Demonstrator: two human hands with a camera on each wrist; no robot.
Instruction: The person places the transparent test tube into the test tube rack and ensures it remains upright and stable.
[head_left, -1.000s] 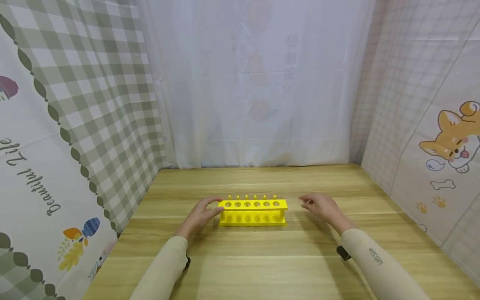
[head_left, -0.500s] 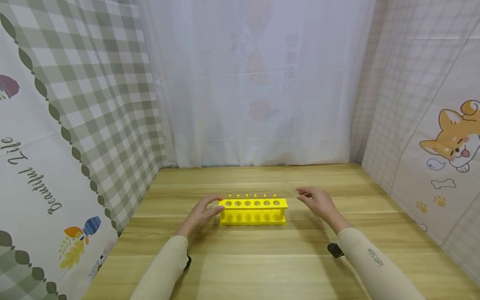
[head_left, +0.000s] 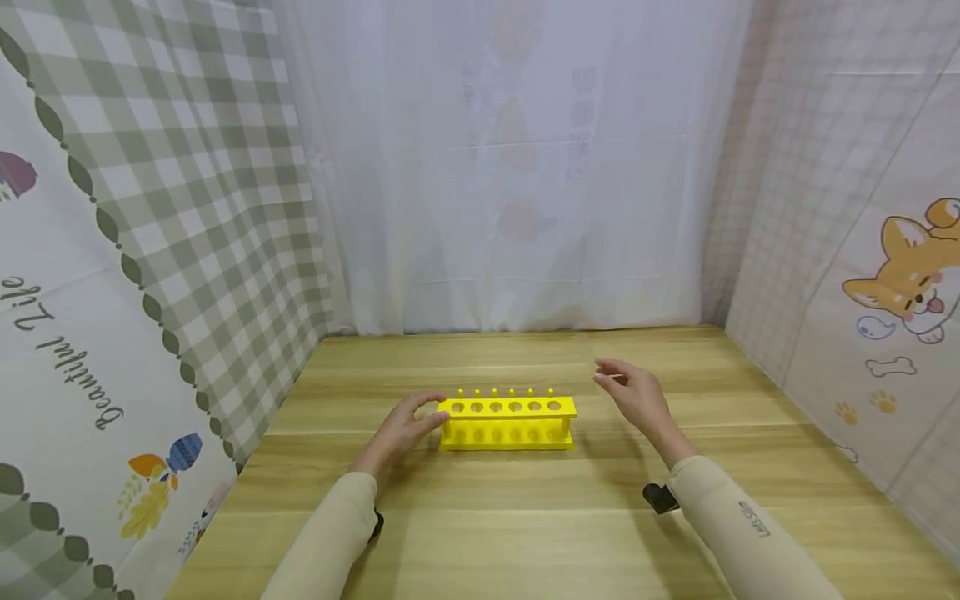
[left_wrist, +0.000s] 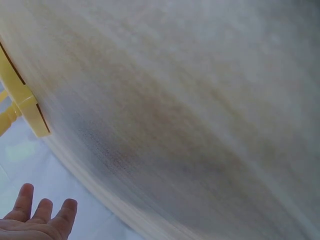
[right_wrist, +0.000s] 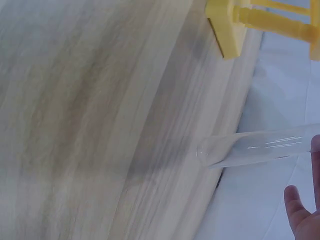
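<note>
Far left: a check cloth [head_left: 225,167], green and white, bearing a leaf border and the lettering "Beautiful Life". Next, a pale left sleeve [head_left: 322,533] reaches in over the wood-grain table [head_left: 510,533].

The left hand [head_left: 402,429] pinches the left end of the rack [head_left: 506,415], thumb at the front edge of the top board and fingers toward the back. In the left wrist view 3 of its fingers are extended and slightly apart.

The rack stands upright on the table, near the middle, long side facing the wearer. It is yellow, with 6 holes in a row along the top board and 6 pegs behind them. A white curtain [head_left: 510,275] with faint printing hangs at the back.

To the right of the rack and apart from it, the tube [right_wrist: 265,145], clear with a rounded end, is held in the air. In the head view it is barely visible. The right hand [head_left: 633,400] pinches it at the fingertips; the right wrist view shows 1 further finger clear of the tube.

A black device [head_left: 660,497] sits beside the right sleeve [head_left: 738,517]. Far right: a dog cloth [head_left: 911,275].
</note>
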